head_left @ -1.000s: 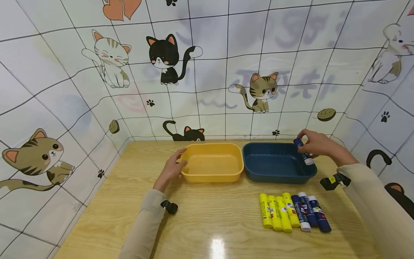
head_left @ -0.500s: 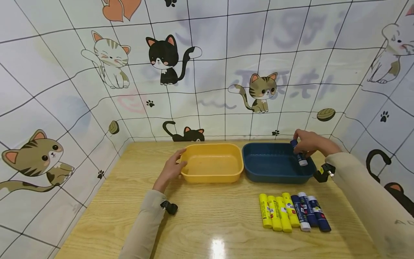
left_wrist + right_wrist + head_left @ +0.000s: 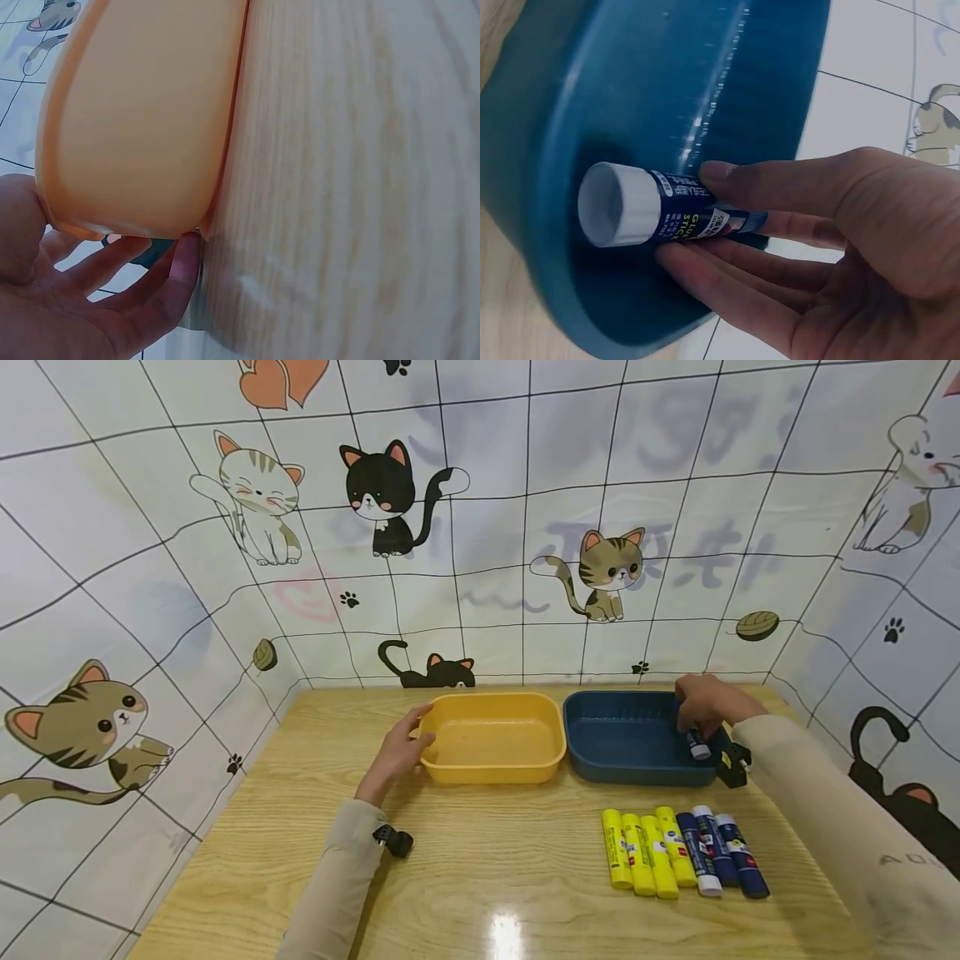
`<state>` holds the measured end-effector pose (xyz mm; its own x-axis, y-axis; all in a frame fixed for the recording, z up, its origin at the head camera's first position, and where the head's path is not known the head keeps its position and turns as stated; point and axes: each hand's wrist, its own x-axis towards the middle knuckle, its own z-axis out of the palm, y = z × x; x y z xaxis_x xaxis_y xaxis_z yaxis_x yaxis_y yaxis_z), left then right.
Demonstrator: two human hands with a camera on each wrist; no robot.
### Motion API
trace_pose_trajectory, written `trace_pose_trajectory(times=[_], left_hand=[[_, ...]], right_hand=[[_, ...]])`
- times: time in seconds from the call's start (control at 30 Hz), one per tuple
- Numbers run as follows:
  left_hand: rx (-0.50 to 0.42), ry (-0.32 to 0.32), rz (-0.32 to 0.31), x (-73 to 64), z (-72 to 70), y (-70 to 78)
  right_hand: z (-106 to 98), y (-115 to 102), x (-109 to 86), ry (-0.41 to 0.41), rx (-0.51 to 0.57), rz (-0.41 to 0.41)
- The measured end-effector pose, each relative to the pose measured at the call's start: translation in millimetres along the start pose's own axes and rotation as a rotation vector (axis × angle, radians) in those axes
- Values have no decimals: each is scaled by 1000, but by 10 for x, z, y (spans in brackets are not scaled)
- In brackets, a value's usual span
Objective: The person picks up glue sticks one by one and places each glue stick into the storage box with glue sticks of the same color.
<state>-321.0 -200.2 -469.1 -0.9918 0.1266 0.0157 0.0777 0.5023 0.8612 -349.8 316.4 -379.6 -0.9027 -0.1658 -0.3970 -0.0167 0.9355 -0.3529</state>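
My left hand (image 3: 395,752) is at the left end of the yellow plastic bin (image 3: 491,773). In the left wrist view its thumb lies at the rim and its fingers bend against the outside of the end wall. With thumb and fingers, my right hand (image 3: 712,702) holds a dark blue glue stick (image 3: 686,202) low inside the right end of the blue bin (image 3: 645,774). The white cap (image 3: 619,204) points toward the bin's near side. Part of the label shows between the fingers, which hide the rest of the barrel.
In front of the blue bin, several yellow glue sticks (image 3: 645,853) lie in a row beside three dark blue glue sticks (image 3: 718,850) on the wooden table (image 3: 480,860). The two bins stand side by side. A cat-patterned wall covering (image 3: 495,643) rises close behind them.
My right hand has moved left and down into the blue bin, carrying the glue stick from over the right rim. My left hand has stayed at the yellow bin.
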Motion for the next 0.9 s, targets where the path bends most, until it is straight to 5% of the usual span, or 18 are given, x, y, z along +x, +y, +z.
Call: trace_pose_trajectory(times=[0.5, 0.9], left_hand=[[-8, 4, 27, -29, -8, 30], [10, 1, 14, -28, -11, 32]], right_hand=[[181, 21, 103, 23, -44, 47], [244, -65, 133, 8, -183, 66]])
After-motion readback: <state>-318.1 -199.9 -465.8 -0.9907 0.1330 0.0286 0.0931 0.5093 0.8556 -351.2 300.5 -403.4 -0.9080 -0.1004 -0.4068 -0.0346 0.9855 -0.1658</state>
